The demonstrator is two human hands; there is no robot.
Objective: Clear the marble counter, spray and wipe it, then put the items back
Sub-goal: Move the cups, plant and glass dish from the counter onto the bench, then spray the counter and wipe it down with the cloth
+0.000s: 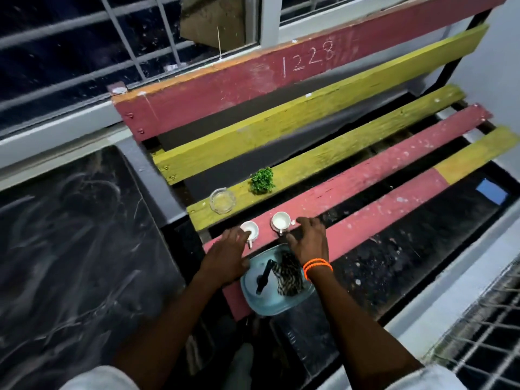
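Observation:
Two small white cups stand on a red bench slat. My left hand lies palm down with its fingertips touching the rim of the left cup; the thumb is away from the cup. My right hand, with orange bands at the wrist, rests with spread fingers just right of the right cup, thumb near its handle. Below my hands a blue tray holds a black spray bottle and a patterned cloth. The dark marble counter lies to the left.
A glass ashtray and a small green plant sit on the yellow slat behind the cups. The bench has gaps between its slats. A barred window runs behind, and a metal grille is at lower right.

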